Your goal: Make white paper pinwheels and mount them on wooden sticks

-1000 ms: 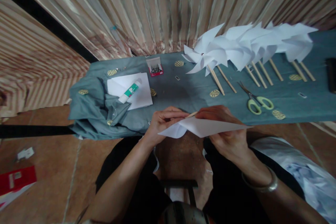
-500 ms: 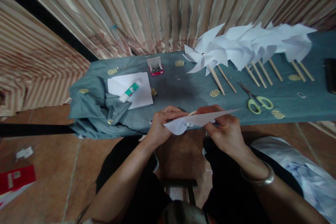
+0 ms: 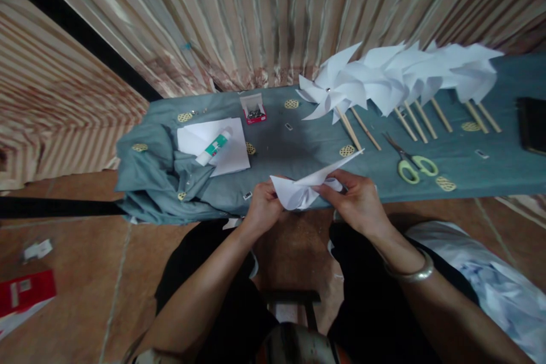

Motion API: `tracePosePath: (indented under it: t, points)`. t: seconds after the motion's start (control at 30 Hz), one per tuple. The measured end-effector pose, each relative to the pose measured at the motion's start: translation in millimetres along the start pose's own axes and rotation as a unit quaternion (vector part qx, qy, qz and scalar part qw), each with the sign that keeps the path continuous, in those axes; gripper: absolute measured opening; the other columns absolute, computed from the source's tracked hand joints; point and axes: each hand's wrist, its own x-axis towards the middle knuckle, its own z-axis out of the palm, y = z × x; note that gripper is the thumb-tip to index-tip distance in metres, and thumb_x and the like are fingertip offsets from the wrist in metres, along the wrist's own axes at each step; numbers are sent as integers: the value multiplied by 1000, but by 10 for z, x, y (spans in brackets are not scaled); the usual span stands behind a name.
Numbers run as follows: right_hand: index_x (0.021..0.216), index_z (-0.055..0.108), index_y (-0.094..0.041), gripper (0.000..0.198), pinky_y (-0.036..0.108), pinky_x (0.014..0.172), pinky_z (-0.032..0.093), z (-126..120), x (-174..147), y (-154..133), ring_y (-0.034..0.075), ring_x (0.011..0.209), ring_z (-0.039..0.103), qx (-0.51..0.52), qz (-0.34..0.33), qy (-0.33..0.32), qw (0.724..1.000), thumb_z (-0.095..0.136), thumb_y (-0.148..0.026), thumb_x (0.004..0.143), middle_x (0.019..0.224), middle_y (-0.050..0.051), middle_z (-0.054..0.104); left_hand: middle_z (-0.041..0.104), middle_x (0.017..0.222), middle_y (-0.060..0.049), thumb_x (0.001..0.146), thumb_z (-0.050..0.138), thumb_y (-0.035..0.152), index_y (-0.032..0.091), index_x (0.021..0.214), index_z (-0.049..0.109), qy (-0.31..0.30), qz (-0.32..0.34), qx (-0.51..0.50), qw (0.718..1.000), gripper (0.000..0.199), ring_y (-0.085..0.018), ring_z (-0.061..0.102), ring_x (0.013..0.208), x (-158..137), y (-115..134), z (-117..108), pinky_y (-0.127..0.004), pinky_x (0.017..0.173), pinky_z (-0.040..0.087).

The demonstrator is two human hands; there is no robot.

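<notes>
A white paper pinwheel (image 3: 292, 192) is held between my two hands over the near edge of the table. My left hand (image 3: 263, 207) is closed at its left side, fingers curled behind the paper, so what lies under those fingers is hidden. On the right, my right hand (image 3: 356, 196) pinches a curled blade between thumb and fingers. One blade points up and to the right above that hand. No stick shows on this pinwheel now. Green-handled scissors (image 3: 412, 165) lie open on the cloth, to the right of my right hand.
Several finished pinwheels (image 3: 388, 77) on sticks lie overlapping at the back right. A glue stick (image 3: 213, 148) rests on white paper sheets (image 3: 234, 153) at left, near a small red box (image 3: 255, 116) of metal pins. A dark object (image 3: 531, 125) sits at the right edge.
The pinwheel has turned and tilted, its long blade now pointing further up. My right hand has shifted a little left and its fingers show more. The stick end seen before is hidden.
</notes>
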Motion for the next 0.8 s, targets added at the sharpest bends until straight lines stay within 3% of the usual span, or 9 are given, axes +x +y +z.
tracePosePath:
  t: [0.17, 0.3, 0.57, 0.8]
  points:
    - [82, 72, -19, 22, 24, 53, 40, 1, 31, 22, 13, 56, 53, -2, 9, -19, 1000, 67, -40, 78, 66, -1, 66, 70, 67, -3, 61, 77, 40, 17, 59, 70, 6, -25, -18, 999, 24, -20, 65, 75, 15, -14, 28, -34, 78, 53]
    - [81, 71, -18, 23, 23, 49, 37, -3, 38, 24, 11, 53, 49, 2, 19, -24, 1000, 67, -41, 77, 61, -2, 61, 72, 67, -2, 58, 78, 39, 18, 59, 71, 8, -38, -31, 999, 22, -20, 66, 73, 15, 7, 44, -35, 79, 53]
    - [80, 69, -19, 24, 24, 52, 37, -1, 138, 71, 12, 54, 50, 11, 17, -37, 999, 68, -42, 74, 63, -2, 62, 62, 50, 2, 56, 70, 20, 16, 50, 67, 57, -87, -71, 992, 8, -10, 51, 51, -20, -129, 125, -23, 55, 42]
    - [76, 70, -19, 24, 27, 67, 44, -22, 267, 70, 17, 70, 59, 97, 43, -130, 986, 70, -41, 68, 73, 0, 68, 63, 51, 1, 52, 70, 23, 14, 54, 69, 62, -104, -90, 989, 9, -9, 47, 49, -75, -122, 121, -21, 52, 37]
